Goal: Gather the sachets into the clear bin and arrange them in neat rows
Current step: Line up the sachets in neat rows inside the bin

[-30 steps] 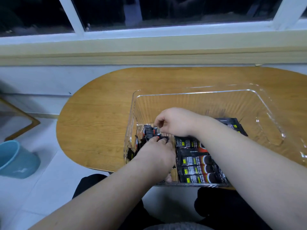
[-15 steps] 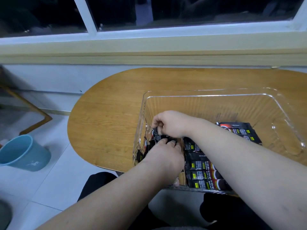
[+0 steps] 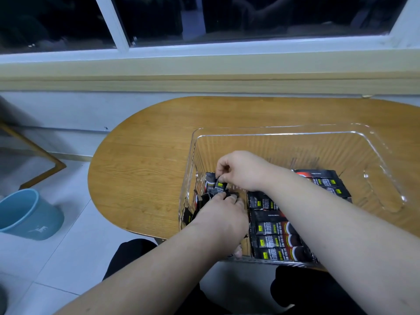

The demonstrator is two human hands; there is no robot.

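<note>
At the left edge of the frame a blue bucket (image 3: 29, 214) stands on the tiled floor, and right of it the oval wooden table (image 3: 141, 169) carries the clear bin (image 3: 284, 133). In the bin's left end the loose sachets (image 3: 205, 201) lie in a jumbled dark heap against the wall. Your left hand (image 3: 223, 214) is on top of that heap, back to the camera, its fingers bent down over the dark ends and its thumb low by the near wall; whether it actually grips them you cannot tell. Just above it, your right hand (image 3: 241, 170) pinches the top of one upright sachet (image 3: 219, 184) between thumb and forefinger. To the right, under your right forearm, a row of sachets (image 3: 272, 242) lies flat, side by side, with more sachets (image 3: 322, 180) at centre right.
</note>
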